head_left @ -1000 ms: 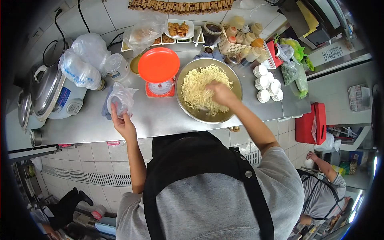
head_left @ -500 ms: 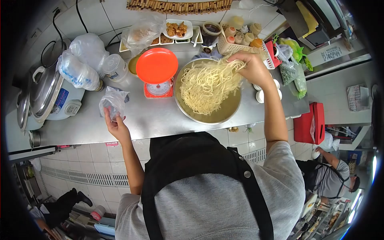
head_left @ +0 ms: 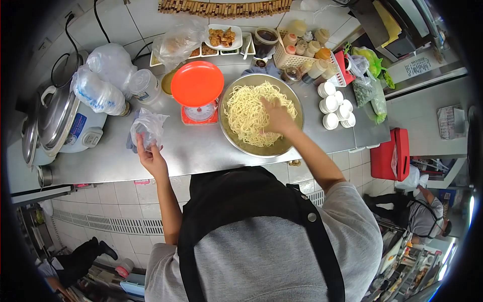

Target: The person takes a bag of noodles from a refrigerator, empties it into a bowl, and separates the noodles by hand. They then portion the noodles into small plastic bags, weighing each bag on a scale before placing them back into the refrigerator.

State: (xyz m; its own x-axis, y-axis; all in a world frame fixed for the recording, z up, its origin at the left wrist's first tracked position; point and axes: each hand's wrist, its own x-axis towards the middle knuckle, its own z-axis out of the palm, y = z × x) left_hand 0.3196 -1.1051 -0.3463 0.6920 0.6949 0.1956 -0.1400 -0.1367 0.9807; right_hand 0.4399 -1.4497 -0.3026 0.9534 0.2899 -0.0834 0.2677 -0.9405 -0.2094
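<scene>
Steel counter (head_left: 181,156), noodles (head_left: 246,113) every which way

tiled wall (head_left: 151,15) up top | steel counter (head_left: 171,156) | pale tile floor (head_left: 108,196), slotted drain (head_left: 105,223) | lights (head_left: 445,267) glowing lower right

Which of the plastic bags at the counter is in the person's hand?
The small clear bag in the left hand, left of the red scale. No hand touches the other bags at the counter.
</scene>
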